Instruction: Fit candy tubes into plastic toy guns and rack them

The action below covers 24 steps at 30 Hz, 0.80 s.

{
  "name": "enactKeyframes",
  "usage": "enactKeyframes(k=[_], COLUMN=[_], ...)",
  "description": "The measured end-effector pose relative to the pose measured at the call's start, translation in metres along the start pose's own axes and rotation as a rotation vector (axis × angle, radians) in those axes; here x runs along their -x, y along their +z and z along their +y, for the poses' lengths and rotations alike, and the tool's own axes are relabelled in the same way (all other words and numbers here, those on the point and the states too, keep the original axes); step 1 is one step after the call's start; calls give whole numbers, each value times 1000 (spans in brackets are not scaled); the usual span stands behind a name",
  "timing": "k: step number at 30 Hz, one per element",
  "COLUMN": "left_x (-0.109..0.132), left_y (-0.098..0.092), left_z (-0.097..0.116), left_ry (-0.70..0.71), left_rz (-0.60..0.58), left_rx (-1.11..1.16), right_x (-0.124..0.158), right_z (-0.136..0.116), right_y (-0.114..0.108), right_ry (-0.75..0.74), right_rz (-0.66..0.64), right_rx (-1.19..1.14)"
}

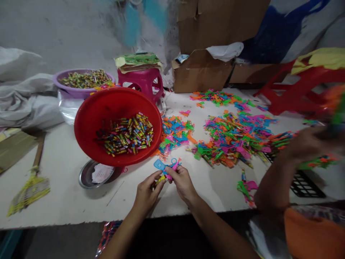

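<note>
Right between the two hands sits a small pink plastic toy piece (170,175), held just above the near part of the white tabletop (67,180). Its long axis runs roughly left to right, from one set of fingertips to the other. The right hand (182,182) pinches the pink end. The left hand (147,190) grips a little yellow stick (161,178) that meets it, so both hands are drawn together, closed on these pieces, with forearms converging from below. Just beyond the fingertips lies a blue mesh paddle-shaped plastic piece (159,164). Farther left stands a red plastic bowl (88,118) of colourful wrapped sticks. To the right spreads a heap of bright plastic pieces (229,136), near another person's blurred forearm (283,169).
</note>
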<state>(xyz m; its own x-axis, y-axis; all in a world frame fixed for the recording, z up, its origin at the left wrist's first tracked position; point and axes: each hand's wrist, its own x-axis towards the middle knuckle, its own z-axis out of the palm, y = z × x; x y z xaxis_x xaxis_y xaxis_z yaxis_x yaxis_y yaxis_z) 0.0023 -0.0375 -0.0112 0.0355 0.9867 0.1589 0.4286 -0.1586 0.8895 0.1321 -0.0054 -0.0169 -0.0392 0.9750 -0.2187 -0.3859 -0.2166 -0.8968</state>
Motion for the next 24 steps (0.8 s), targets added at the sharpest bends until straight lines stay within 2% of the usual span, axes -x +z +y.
enactKeyframes(k=[3,5,10,19,24], left_x=[2,1,2,2,4], left_y=[-2,-3,-5,-6,1], left_z=[-4,-3,-1,-11,-7], left_ry=[193,253,216,337,354], left_rz=[20,4,-61,-29,-80], left_rx=[-125,-174,-248,-312,-346], right_x=[-2,-3,-4,-4,-6], right_z=[0,-3,-8,-13,-23], right_y=[-5,-6,-3,-7,-9], right_ry=[15,9,-2,60,130], right_rz=[-57,-66,-9,-143,-283], right_rx=[61,73,63,198,300])
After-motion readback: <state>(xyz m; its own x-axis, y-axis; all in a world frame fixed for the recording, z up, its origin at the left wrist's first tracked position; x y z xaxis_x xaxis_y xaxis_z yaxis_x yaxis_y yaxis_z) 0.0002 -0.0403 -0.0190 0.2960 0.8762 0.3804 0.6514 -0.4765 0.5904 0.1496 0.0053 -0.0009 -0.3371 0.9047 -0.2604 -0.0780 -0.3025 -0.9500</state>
